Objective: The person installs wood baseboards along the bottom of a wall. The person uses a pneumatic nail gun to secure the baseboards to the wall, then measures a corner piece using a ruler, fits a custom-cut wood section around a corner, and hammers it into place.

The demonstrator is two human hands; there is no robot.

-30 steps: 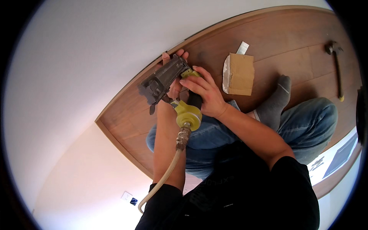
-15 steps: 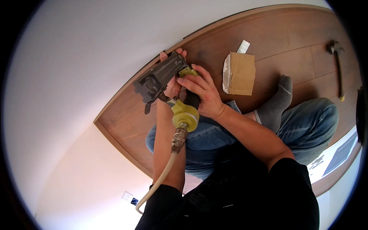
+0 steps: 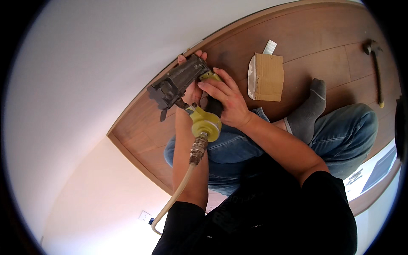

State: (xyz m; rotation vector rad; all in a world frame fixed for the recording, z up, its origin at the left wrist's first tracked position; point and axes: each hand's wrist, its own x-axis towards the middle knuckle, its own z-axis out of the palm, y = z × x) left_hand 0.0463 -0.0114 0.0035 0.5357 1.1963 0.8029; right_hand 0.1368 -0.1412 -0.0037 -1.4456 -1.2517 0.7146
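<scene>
Yel./blk pneumatic nail gun (image 3: 178, 83) at wall-side edge of wood floor (image 3: 323, 61), nr baseboard (image 3: 229, 32). R hand (image 3: 233, 106): fingers (image 3: 216, 89) curled round grip (image 3: 214, 106). L hand (image 3: 192, 92) partly hidden by gun, fingertips (image 3: 204, 55) at baseboard; can't tell if pinching. Claw hammer (image 3: 376, 70) nr floor's R edge.

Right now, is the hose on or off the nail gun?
On: the hose meets a metal coupling joined to the nail gun.

Glare peaks at your lower left; smooth white wall (image 3: 110, 231) washed out. Brown wooden floor (image 3: 314, 36) dimmer, soft shadow beside your grey ribbed-cuff sock (image 3: 307, 114). Your black short-sleeved shirt (image 3: 280, 212) loses detail. Fisheye curves edges; rim blacked out.
</scene>
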